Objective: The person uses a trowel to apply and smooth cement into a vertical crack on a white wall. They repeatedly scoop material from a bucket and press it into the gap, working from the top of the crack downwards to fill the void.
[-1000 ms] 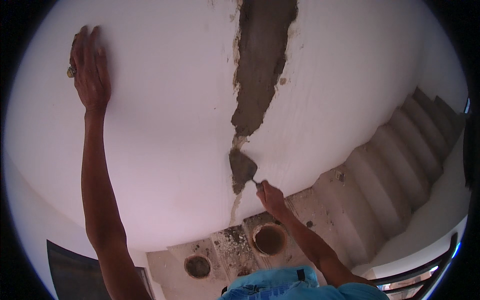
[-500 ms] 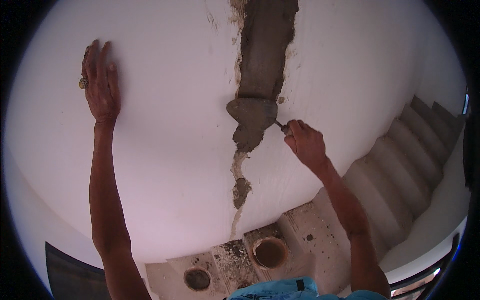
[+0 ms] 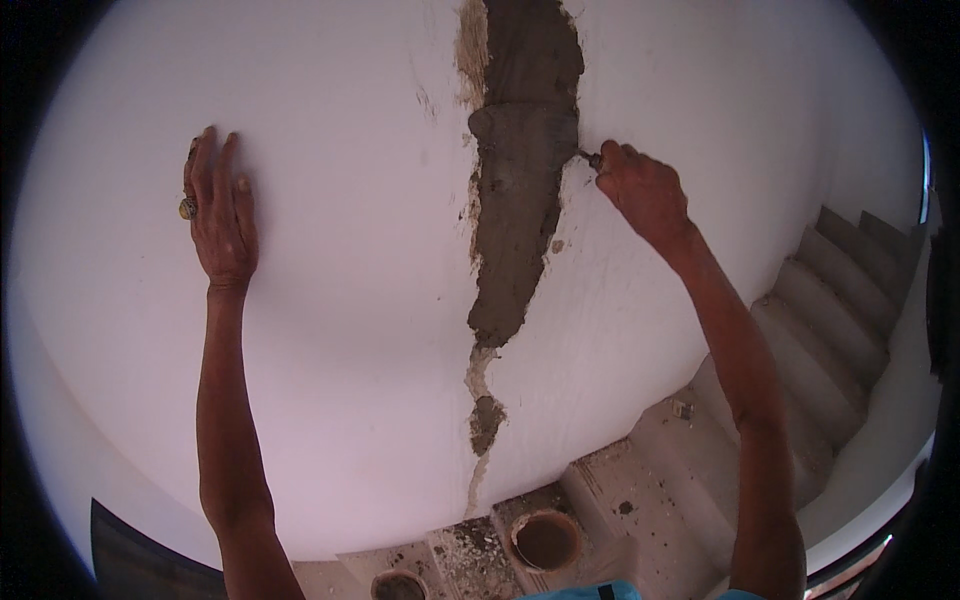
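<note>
A white wall (image 3: pixel 340 300) fills the view, split by a vertical channel packed with grey mortar (image 3: pixel 520 210). My right hand (image 3: pixel 640 190) grips a trowel (image 3: pixel 530 135) whose blade lies flat against the mortar in the upper part of the channel; only the metal neck by my fingers shows clearly. My left hand (image 3: pixel 222 215), a ring on one finger, is spread flat against the wall well to the left of the channel, holding nothing.
Concrete stairs (image 3: pixel 800 330) climb to the right, their treads strewn with mortar bits. Two round containers (image 3: pixel 545 538) (image 3: pixel 398 585) stand on the steps below the wall. A dark panel (image 3: pixel 140 560) sits at lower left, a railing at lower right.
My right hand has carried the trowel up the channel from its low end to its upper part, spreading mortar. My left hand has slid slightly lower on the wall.
</note>
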Available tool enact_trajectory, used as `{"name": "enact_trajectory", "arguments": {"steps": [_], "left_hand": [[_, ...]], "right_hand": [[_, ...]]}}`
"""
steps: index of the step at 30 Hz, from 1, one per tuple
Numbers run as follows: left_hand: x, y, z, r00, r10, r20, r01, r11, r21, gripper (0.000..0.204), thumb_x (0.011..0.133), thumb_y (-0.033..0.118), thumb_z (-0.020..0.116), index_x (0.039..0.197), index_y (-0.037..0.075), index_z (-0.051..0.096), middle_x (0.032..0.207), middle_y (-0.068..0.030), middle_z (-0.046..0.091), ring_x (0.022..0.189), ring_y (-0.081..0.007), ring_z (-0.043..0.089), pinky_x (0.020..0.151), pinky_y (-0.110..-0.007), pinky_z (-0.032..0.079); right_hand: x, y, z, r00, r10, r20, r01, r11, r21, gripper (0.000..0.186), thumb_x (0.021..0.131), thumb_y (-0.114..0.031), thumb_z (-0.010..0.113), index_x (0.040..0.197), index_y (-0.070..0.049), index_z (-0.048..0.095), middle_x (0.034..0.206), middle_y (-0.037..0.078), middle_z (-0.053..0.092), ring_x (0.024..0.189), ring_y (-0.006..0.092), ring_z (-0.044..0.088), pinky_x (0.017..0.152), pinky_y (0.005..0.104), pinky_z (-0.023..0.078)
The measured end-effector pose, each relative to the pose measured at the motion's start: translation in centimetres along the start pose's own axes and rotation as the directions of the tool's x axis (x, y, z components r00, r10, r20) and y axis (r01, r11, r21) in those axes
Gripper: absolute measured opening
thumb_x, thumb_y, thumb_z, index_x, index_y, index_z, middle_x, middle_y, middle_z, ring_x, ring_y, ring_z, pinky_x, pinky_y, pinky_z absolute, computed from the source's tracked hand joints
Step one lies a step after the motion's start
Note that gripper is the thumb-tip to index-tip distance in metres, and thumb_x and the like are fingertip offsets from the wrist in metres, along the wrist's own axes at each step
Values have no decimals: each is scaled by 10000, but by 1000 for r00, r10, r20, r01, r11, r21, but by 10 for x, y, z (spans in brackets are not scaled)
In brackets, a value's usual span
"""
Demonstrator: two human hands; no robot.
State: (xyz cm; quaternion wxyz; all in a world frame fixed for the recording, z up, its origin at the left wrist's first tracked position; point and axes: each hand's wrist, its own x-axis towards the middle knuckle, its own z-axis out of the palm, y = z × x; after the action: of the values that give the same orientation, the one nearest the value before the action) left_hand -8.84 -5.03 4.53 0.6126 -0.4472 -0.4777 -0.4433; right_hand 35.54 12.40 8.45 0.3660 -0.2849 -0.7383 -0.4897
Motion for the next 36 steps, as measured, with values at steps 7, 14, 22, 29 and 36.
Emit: {"name": "enact_trajectory", "arguments": {"steps": [7, 14, 22, 29, 36], "left_hand": [[-2, 1, -1, 1000, -17, 8, 17, 1000, -11, 395, 1057, 222, 350, 1403, 115, 510, 1522, -97, 392, 1434, -310, 335, 1149, -466, 347], [0, 0, -3, 1000, 6, 12, -7, 1000, 19, 398, 1057, 207, 350, 1408, 98, 502, 1520, -110, 392, 1429, -324, 342, 1140, -478, 354], [0, 4, -4, 1000, -18, 23, 18, 1000, 3, 402, 1048, 193, 357, 1410, 90, 500, 1524, -118, 393, 1429, -346, 334, 1138, -488, 347], [1, 4, -5, 999, -22, 24, 22, 1000, 22, 404, 1054, 206, 352, 1415, 99, 497, 1535, -103, 388, 1437, -336, 329, 1136, -483, 353], [1, 6, -1, 1000, -23, 10, 23, 1000, -17, 401, 1056, 196, 349, 1416, 94, 494, 1532, -106, 392, 1437, -341, 327, 1144, -482, 345]], "right_hand": [[13, 12, -17, 983, 173, 56, -177, 982, 68, 181, 888, -210, 608, 963, -49, 573, 807, 132, 664, 672, 322, 691, 590, 440, 567], [11, -8, -8, 981, 148, 125, -143, 989, -49, 184, 891, -190, 600, 974, -34, 550, 808, 145, 652, 692, 290, 702, 583, 408, 571], [39, 25, -15, 839, 490, 238, -523, 605, 600, 152, 929, -155, 552, 852, -25, 567, 806, 155, 613, 631, 311, 639, 589, 444, 528], [90, 42, -6, 956, 292, -35, -195, 718, 668, 316, 928, -339, 488, 813, -46, 517, 633, 41, 506, 483, 112, 510, 410, 292, 419], [94, 34, -24, 945, 277, 175, -327, 776, 540, 322, 983, -281, 492, 923, 21, 587, 875, 227, 645, 818, 431, 640, 716, 517, 519]]}}
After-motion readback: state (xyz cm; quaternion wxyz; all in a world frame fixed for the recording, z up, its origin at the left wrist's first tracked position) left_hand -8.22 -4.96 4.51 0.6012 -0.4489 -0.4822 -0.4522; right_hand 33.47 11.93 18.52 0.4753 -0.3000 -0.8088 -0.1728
